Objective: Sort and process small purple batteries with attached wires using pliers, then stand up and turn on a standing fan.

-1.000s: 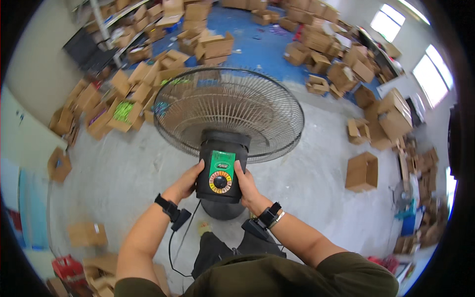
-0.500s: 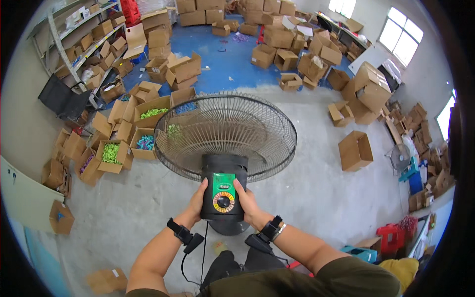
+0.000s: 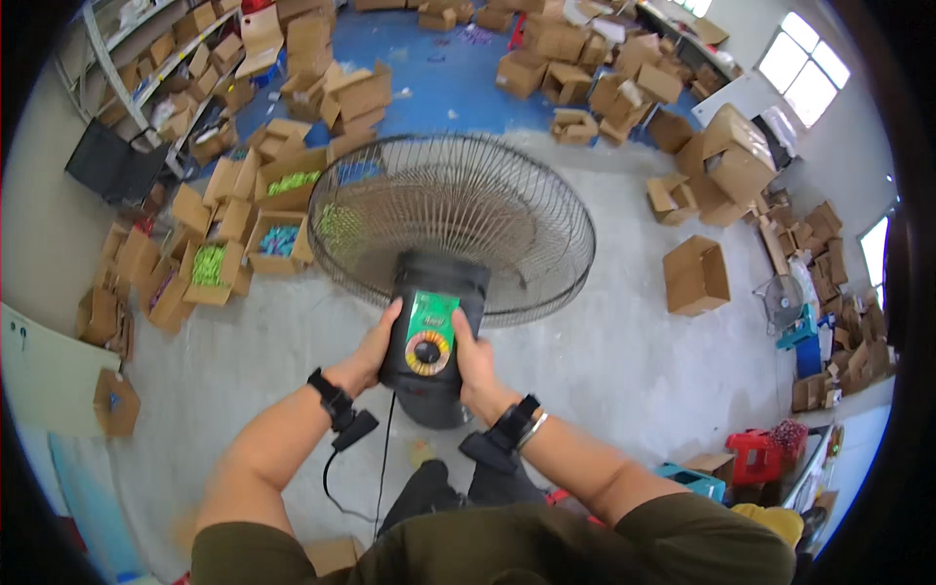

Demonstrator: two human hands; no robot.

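Observation:
Both hands hold a black electric fan (image 3: 448,214) by its motor housing, in front of my body. My left hand (image 3: 366,351) is wrapped round the left side of the housing, thumb up near the green panel (image 3: 432,317). On the opposite side my right hand (image 3: 475,366) grips the housing, its thumb beside the panel's edge. A round dial (image 3: 427,353) with a coloured ring sits below the panel. The wide wire cage points away from me and leans down toward the right. Beneath the housing a black rounded part shows, and a thin black cord (image 3: 384,458) hangs nearby.
Open cartons (image 3: 224,278) with green and blue small parts stand at left, near a black chair (image 3: 117,161) and a metal shelf (image 3: 117,83). One empty-looking box (image 3: 696,276) is on the grey floor at right. Another fan (image 3: 780,300) stands by the right wall.
The fan has tilted, its cage dipping to the right and its housing swinging slightly left. Both hands have moved up and left in the picture with it. The whole view has shifted a little.

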